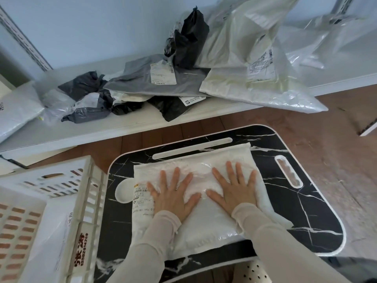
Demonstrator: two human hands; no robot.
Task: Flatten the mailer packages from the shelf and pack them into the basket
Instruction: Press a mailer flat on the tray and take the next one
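A white mailer package with a shipping label at its left lies flat on the black marble-patterned lap table. My left hand and my right hand press down on it side by side, palms flat and fingers spread. A white slatted basket stands to the left of the table, with a white mailer lying inside it. On the white shelf behind lie several more mailers: a grey one, black ones and a large white one.
Brown wooden floor shows between shelf and table and to the right. The table has a white slot bar along its far edge, a round cup recess at left and a handle cut-out at right. A perforated white object sits below the table.
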